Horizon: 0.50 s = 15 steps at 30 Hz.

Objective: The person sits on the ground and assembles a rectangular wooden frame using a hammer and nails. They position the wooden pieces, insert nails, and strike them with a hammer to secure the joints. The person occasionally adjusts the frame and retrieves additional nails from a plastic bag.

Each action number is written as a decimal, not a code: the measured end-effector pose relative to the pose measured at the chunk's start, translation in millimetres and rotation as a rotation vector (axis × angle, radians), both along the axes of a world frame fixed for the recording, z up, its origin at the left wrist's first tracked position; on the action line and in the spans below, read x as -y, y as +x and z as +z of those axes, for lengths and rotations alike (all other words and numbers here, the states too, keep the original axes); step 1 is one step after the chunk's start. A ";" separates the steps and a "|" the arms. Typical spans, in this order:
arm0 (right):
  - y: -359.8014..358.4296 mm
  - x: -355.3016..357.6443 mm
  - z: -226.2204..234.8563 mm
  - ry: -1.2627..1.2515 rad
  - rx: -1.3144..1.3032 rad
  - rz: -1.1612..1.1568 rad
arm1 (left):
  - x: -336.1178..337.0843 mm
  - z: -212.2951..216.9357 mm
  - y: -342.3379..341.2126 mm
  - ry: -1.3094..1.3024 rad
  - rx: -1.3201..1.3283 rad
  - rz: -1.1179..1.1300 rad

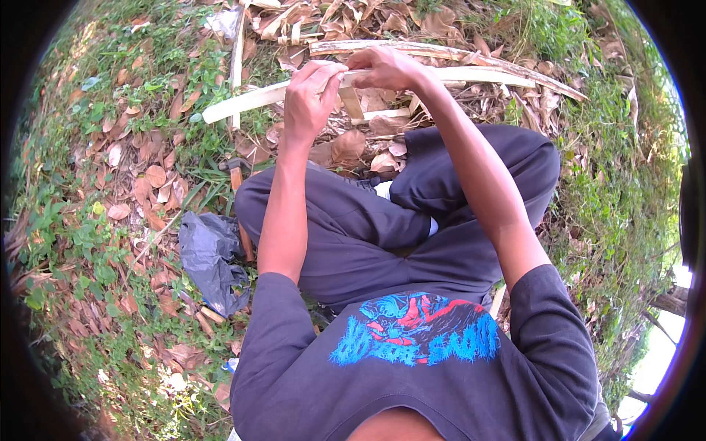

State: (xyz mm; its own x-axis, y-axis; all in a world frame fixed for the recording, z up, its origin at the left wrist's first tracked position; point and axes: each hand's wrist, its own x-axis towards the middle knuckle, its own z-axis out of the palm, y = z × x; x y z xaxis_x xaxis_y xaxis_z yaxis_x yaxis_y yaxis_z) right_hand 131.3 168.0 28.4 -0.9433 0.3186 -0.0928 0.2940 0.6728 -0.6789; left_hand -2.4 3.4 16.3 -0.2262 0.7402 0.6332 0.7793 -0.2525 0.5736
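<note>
A long pale wooden strip (246, 104) lies crosswise in front of my crossed legs, its right part (485, 76) reaching past my right wrist. My left hand (312, 95) is closed around it near the middle, thumb and fingertips pinched together. Beside it, my right hand (386, 69) has its fingers curled onto the same strip, almost touching the left fingertips. Whether something small sits between the fingertips is hidden. Below the hands, a short flat wooden piece (351, 105) slants down from the strip toward another pale piece (387, 115) among the leaves.
A rough-edged wooden strip (419, 49) lies beyond my hands; another thin strip (237, 66) runs away from me at left. By my left knee lies a hammer (236, 176) with a wooden handle, partly under a black plastic bag (212, 257). Dry leaves and grass cover the ground.
</note>
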 end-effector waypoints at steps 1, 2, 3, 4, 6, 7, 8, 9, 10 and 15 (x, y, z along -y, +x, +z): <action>-0.3 -0.4 -1.2 0.000 -0.001 0.004 | 0.8 0.0 2.0 0.015 -0.039 0.015; -0.6 -1.3 -2.2 0.003 -0.002 0.004 | 1.1 0.0 3.8 0.012 -0.019 0.012; -1.1 -2.3 -2.7 0.006 -0.002 0.005 | 1.3 1.6 5.6 0.008 0.000 0.011; -1.2 -2.6 -3.4 0.010 -0.003 0.005 | 1.4 2.4 6.9 0.005 0.020 0.009; -1.1 -2.7 -4.7 0.003 -0.004 0.010 | 2.2 2.4 6.6 0.012 0.020 0.007; -1.1 -2.9 -4.9 0.001 -0.005 0.012 | 2.2 2.5 6.2 0.016 0.020 0.006; -1.0 -3.3 -4.9 -0.005 -0.011 0.016 | 1.9 2.5 6.0 0.018 0.010 0.007; -0.8 -3.6 -5.2 -0.011 -0.016 0.019 | 1.9 2.1 6.0 0.019 0.001 0.007; -0.8 -3.8 -5.5 -0.017 -0.021 0.022 | 2.0 1.5 5.9 0.020 -0.009 0.007; -1.1 -4.2 -5.5 -0.043 -0.022 0.045 | 4.8 -3.5 7.1 0.003 -0.048 0.017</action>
